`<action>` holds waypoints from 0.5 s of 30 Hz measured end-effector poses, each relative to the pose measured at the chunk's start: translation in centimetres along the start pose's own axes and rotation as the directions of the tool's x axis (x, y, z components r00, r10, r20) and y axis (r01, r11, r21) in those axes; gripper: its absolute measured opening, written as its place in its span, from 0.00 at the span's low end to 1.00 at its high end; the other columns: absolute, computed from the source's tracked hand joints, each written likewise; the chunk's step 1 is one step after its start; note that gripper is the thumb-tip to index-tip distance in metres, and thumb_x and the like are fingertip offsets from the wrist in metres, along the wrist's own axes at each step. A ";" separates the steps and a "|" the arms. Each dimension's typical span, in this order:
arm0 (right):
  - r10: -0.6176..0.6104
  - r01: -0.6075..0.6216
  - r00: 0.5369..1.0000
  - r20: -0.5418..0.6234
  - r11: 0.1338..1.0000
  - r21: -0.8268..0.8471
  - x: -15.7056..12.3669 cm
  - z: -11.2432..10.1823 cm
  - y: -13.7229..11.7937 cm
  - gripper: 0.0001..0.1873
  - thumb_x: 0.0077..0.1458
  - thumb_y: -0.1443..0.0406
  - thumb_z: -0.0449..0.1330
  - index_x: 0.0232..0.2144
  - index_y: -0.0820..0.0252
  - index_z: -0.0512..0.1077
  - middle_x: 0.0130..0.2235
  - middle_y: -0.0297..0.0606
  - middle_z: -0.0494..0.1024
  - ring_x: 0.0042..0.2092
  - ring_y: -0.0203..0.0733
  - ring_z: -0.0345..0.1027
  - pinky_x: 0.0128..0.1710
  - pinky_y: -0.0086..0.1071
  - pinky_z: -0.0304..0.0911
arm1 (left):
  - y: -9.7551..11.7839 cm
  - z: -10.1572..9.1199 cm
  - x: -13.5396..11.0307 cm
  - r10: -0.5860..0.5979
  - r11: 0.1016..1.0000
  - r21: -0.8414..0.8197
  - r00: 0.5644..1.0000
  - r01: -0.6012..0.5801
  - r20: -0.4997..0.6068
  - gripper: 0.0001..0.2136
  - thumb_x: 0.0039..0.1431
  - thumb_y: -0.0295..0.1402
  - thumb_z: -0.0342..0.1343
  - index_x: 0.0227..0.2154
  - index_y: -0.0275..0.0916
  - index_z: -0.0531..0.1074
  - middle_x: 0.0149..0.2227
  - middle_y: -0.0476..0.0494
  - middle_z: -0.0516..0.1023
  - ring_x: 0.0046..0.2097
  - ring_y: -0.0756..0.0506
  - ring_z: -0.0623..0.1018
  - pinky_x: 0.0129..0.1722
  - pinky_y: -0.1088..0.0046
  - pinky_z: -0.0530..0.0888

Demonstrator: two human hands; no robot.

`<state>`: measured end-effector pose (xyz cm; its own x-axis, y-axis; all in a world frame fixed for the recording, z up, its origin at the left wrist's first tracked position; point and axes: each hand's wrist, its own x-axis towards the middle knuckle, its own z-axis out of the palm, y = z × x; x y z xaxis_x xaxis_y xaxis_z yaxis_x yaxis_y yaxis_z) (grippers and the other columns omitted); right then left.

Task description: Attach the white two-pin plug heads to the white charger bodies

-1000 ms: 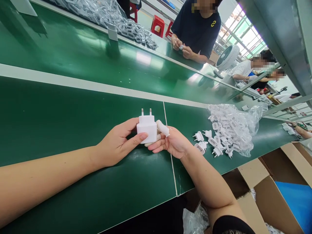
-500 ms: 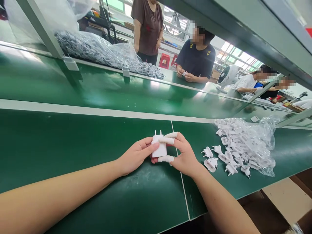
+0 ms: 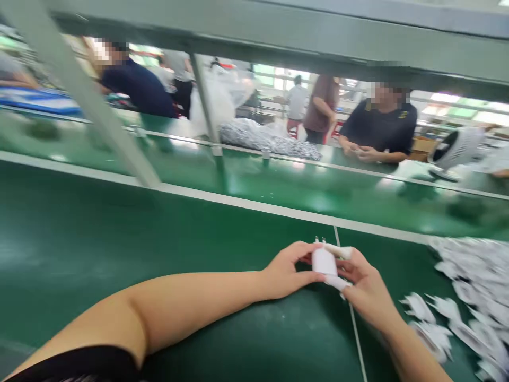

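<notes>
Between both my hands is a white two-pin charger plug, held just above the green worktop with its pins pointing away from me. My left hand grips its left side, thumb at the near edge and fingers at the far edge. From the right, my right hand pinches it too, with white covers on the thumb and at least one finger. Some of the fingers are hidden behind the plug. To the right of my right hand lie loose white plug pieces beside a larger heap.
A white strip divides the green worktop from a green belt. Slanted posts and an overhead beam frame the view. Across the belt are a bagged pile of small parts, a fan and several people.
My view has swung left, so the scene sits further right. My left fingers have shifted to the plug's far edge and my left thumb to its near edge. The plug stays in both hands.
</notes>
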<state>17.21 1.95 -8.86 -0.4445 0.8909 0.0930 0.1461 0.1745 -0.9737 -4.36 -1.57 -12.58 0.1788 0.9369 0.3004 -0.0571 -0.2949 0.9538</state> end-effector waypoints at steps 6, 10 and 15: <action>0.037 -0.044 0.995 0.094 0.996 0.074 0.1 -0.6 1.5 0.33 0.51 0.62 0.73 0.60 0.51 0.76 0.55 0.53 0.83 0.55 0.59 0.81 0.54 0.50 0.80 | -0.1 0.1 0.3 0.044 0.999 0.007 0.996 -0.044 -0.082 0.29 0.54 0.42 0.75 0.58 0.42 0.80 0.50 0.38 0.79 0.47 0.40 0.81 0.56 0.59 0.80; -0.059 0.059 0.998 0.026 0.998 0.019 -0.3 -0.4 2.6 0.34 0.54 0.66 0.67 0.63 0.49 0.74 0.60 0.49 0.80 0.59 0.55 0.79 0.60 0.48 0.76 | 0.4 0.4 -0.1 0.064 0.998 -0.005 0.994 -0.065 -0.089 0.29 0.53 0.42 0.75 0.58 0.43 0.81 0.50 0.37 0.80 0.47 0.40 0.81 0.56 0.57 0.79; -0.162 0.164 0.986 0.022 0.983 -0.082 0.0 -0.3 2.2 0.34 0.54 0.69 0.64 0.63 0.46 0.74 0.56 0.44 0.79 0.58 0.51 0.79 0.61 0.48 0.76 | 0.2 0.5 0.2 0.015 0.998 -0.054 0.996 -0.020 -0.092 0.29 0.54 0.43 0.75 0.58 0.43 0.78 0.54 0.37 0.80 0.51 0.39 0.81 0.59 0.56 0.77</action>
<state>17.83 2.52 -10.95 -0.4817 0.8413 0.2453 0.1437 0.3520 -0.9249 -3.90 -1.55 -12.33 0.0870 0.9457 0.3131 -0.1139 -0.3028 0.9462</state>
